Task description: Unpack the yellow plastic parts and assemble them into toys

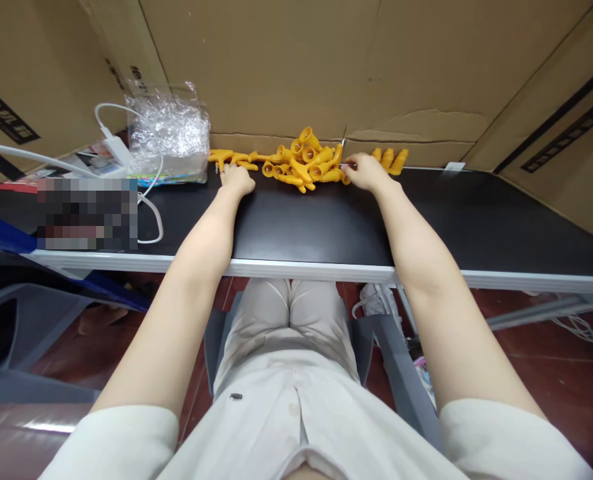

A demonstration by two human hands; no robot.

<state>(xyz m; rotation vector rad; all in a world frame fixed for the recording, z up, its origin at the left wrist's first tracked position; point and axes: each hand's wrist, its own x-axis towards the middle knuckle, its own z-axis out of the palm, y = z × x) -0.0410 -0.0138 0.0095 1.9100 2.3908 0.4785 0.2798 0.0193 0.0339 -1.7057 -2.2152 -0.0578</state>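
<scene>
A heap of small orange-yellow hollow plastic pieces (301, 160), some with finger-like prongs and some showing open round ends, lies at the back of the black table. My left hand (237, 180) is at the heap's left end, its fingers curled over a few flat-lying yellow pieces (221, 156); its fingertips are partly hidden. At the other end, my right hand (368, 172) pinches at a yellow piece (345, 178) on the heap's edge. Just behind the right hand, several finger-like yellow prongs (387, 160) stand side by side.
A bubble-wrapped package (169, 137) sits at the back left, with a white cable (159, 223) and a white plug (119, 150) beside it. A blurred-out item (87, 213) lies near the front left. Cardboard (286, 67) walls the back and sides. The table's pale front edge (306, 269) crosses below my forearms.
</scene>
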